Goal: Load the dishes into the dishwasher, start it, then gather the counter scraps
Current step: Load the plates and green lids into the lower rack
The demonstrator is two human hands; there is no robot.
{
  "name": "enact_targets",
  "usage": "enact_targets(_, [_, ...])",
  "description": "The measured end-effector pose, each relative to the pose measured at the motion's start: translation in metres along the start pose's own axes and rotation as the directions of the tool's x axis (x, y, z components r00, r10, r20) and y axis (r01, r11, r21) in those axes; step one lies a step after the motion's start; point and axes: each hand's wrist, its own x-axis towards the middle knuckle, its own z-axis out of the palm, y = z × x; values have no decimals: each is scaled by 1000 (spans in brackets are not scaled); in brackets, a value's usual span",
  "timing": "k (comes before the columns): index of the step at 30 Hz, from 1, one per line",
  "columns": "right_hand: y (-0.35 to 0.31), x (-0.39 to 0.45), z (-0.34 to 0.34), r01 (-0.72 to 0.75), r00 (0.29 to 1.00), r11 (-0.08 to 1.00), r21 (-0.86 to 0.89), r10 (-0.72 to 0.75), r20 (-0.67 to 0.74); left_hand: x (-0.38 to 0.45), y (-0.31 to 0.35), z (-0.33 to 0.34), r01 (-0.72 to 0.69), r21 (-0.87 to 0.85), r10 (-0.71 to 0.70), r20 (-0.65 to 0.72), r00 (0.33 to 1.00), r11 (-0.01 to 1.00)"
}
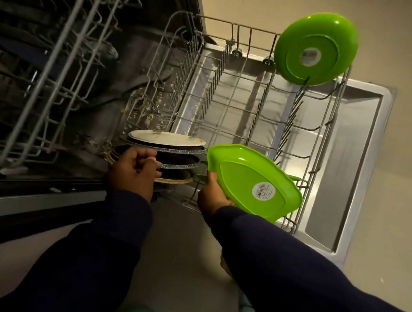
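Nearest to the camera are two dark blue sleeves (pixel 104 246) that reach forward over the grey floor (pixel 185 242). The left hand (pixel 133 171) is curled closed at the near end of the lower rack, with its fingers on the rims of the plates standing there; I cannot tell which rim it really grips. These round plates (pixel 175 150) stand on edge, one behind the other, in the near left part of the lower rack (pixel 246 101); the top one shows a pale face and the others look dark with a light rim. The right hand (pixel 212 192) grips the edge of a green oval dish (pixel 253 181), which is tilted with its underside up and shows a white sticker; it sits at the near right corner of the rack, and whether it touches the wires I cannot tell. The rack is pulled out over the open steel door (pixel 352 158) of the dishwasher. At the far right corner of the rack a green round plate (pixel 315 49) stands on edge between the tines, also with a sticker on its back. On the left, above the dark tub, the upper rack (pixel 65 59) is pulled out too.
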Motion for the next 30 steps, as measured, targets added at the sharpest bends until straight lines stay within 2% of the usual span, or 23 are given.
enact_targets(1, [9,-7,-6,203,970,970,-132,-218,-107,1,-2,2,2,-7,-2,-2,1000,1000])
enact_targets(2, [24,-23,-6,323,937,944,-72,-329,-116,1,-4,4,4,-10,-4,-2,1000,1000])
enact_targets(3, [32,-39,-5,326,937,940,-102,-336,-95,1,-7,6,5,-10,-5,-3,1000,1000])
enact_targets(5, [22,-36,-4,302,905,928,-219,-351,-240,1,-10,9,11,-7,-11,1,1000,1000])
enact_targets(8, [7,-25,4,332,871,933,-137,-359,-335,-1,-15,13,22,-1,-22,9,1000,1000])
enact_targets(10, [11,-29,11,336,810,933,-129,-357,-465,-1,-17,15,27,9,-27,8,1000,1000])
enact_targets(12, [11,-28,19,389,704,912,-132,-387,-596,1,-20,17,33,20,-33,9,999,999])
enact_targets(15, [19,-26,29,426,576,905,13,-260,-775,2,-22,20,33,28,-33,10,999,999])
enact_targets(17, [22,-15,40,493,455,864,102,-156,-877,2,-21,24,34,31,-34,16,999,999])
enact_targets(23, [43,-13,51,560,200,809,177,76,-977,5,-11,34,56,4,-56,29,998,998])
enact_targets(25, [43,-14,59,567,141,794,218,167,-976,5,-8,37,57,9,-57,34,998,998])
enact_targets(28, [54,-20,65,603,165,725,332,294,-942,5,-5,41,43,24,-43,39,998,999])
enact_targets(29, [59,-23,65,621,212,673,401,348,-913,5,-5,42,42,24,-43,39,998,999])
enact_targets(30, [66,-28,64,638,314,583,503,399,-861,5,-4,43,44,24,-45,42,998,999])
